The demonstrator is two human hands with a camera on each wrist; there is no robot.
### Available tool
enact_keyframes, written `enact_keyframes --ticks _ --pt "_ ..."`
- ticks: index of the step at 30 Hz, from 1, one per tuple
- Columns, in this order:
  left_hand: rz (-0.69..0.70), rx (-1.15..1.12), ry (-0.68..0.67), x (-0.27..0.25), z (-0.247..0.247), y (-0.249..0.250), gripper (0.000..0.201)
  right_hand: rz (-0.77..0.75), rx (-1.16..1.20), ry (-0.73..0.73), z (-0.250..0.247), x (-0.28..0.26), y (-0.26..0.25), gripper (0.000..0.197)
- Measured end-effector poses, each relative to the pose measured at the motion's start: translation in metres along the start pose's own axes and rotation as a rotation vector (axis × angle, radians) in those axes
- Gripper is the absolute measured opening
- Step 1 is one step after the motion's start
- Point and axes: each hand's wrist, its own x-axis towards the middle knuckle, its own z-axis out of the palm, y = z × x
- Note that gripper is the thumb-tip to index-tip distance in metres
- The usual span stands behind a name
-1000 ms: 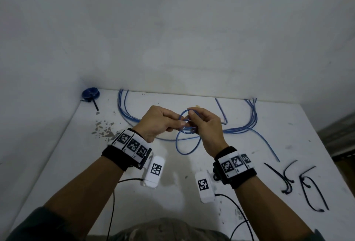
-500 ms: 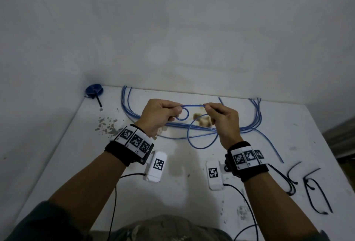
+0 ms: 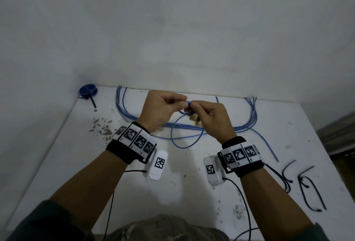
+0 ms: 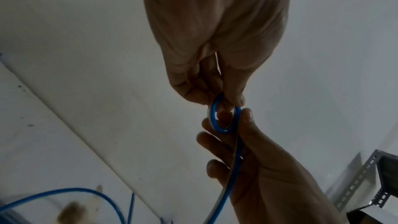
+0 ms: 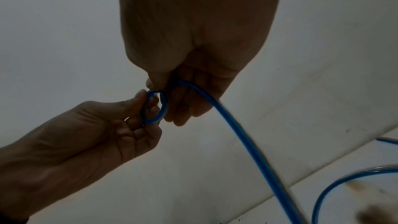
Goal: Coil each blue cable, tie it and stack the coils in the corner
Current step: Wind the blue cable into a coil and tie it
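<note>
**Tiny first loop, could spring open**

White table [image 3: 80, 164] shoved into a bare grey corner. Both hands are up over it, left hand [image 3: 159, 110] and right hand [image 3: 209, 119] each pinching a small loop of thin blue plastic-coated cable [image 3: 184, 110]; its tail droops to the table. Springy stuff, I reckon: relax either pinch and the loop pops open.

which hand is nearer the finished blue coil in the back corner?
Left. The left hand is raised above the table on the same side as the coil, apart from it. The right hand is farther off, beyond the left. Both pinch the blue cable.
</note>
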Motion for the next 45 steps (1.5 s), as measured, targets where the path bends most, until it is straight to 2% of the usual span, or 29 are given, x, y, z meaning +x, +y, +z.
enact_keyframes --ticks 4,7,8,11,13,15,17,19,21,23,25,27,29,31,33,34,36,38,40,42,45 --pt "-0.008 -0.165 0.116 -0.002 0.010 -0.005 0.018 -0.028 0.080 0.040 0.007 0.002 -0.003 0.018" --pt "-0.028 -0.161 0.068 -0.001 0.004 -0.011 0.017 -0.015 0.053 0.036 0.007 0.004 -0.005 0.017" --pt "-0.009 -0.051 0.007 0.001 0.000 -0.012 0.016 -0.004 0.000 0.001 0.003 0.005 -0.005 0.017" --pt "0.125 0.481 -0.246 0.007 -0.016 -0.005 0.012 -0.003 -0.254 -0.173 -0.008 0.012 -0.003 0.017" --pt "0.219 0.650 -0.316 0.015 -0.021 0.004 0.010 -0.053 -0.283 -0.146 -0.006 0.017 -0.005 0.016" --pt "0.241 0.540 -0.195 0.022 -0.019 0.011 0.008 -0.055 -0.062 0.077 0.007 0.019 -0.012 0.014" --pt "0.181 0.238 0.008 0.024 -0.010 0.012 0.009 -0.013 0.241 0.314 0.024 0.020 -0.023 0.011" --pt "0.064 -0.056 0.120 0.021 -0.001 0.012 0.011 0.060 0.460 0.401 0.039 0.021 -0.030 0.013" --pt "-0.035 -0.170 0.130 0.017 0.002 0.007 0.012 0.127 0.483 0.384 0.040 0.023 -0.029 0.016" --pt "-0.053 -0.037 0.046 0.016 -0.007 0.002 0.011 0.131 0.312 0.277 0.027 0.026 -0.026 0.014" --pt "-0.020 0.189 -0.111 0.017 -0.020 0.002 0.015 0.076 0.129 0.110 0.010 0.032 -0.025 0.010" --pt "0.028 0.289 -0.195 0.020 -0.026 0.008 0.016 0.022 0.073 0.043 0.001 0.036 -0.030 0.011" --pt "0.056 0.148 -0.132 0.021 -0.025 0.016 0.016 0.034 0.195 0.135 0.007 0.036 -0.035 0.011" --pt "0.028 -0.081 -0.027 0.020 -0.015 0.021 0.015 0.100 0.414 0.269 0.024 0.034 -0.039 0.017" --pt "-0.023 -0.202 0.016 0.018 -0.008 0.018 0.015 0.144 0.528 0.342 0.038 0.030 -0.039 0.025" --pt "-0.041 -0.192 0.004 0.018 -0.007 0.016 0.015 0.147 0.498 0.352 0.040 0.028 -0.038 0.025" --pt "-0.056 -0.049 -0.064 0.019 -0.014 0.012 0.014 0.112 0.290 0.314 0.031 0.030 -0.031 0.022" --pt "-0.058 0.105 -0.134 0.020 -0.024 0.012 0.014 0.032 0.043 0.179 0.015 0.035 -0.027 0.017" --pt "-0.056 0.150 -0.163 0.021 -0.030 0.016 0.012 -0.050 -0.094 0.046 0.002 0.041 -0.029 0.015" --pt "-0.026 0.090 -0.129 0.023 -0.032 0.020 0.008 -0.070 -0.060 0.064 0.001 0.041 -0.037 0.015" --pt "0.039 -0.082 -0.039 0.022 -0.020 0.024 0.006 -0.015 0.214 0.261 0.024 0.033 -0.046 0.022"
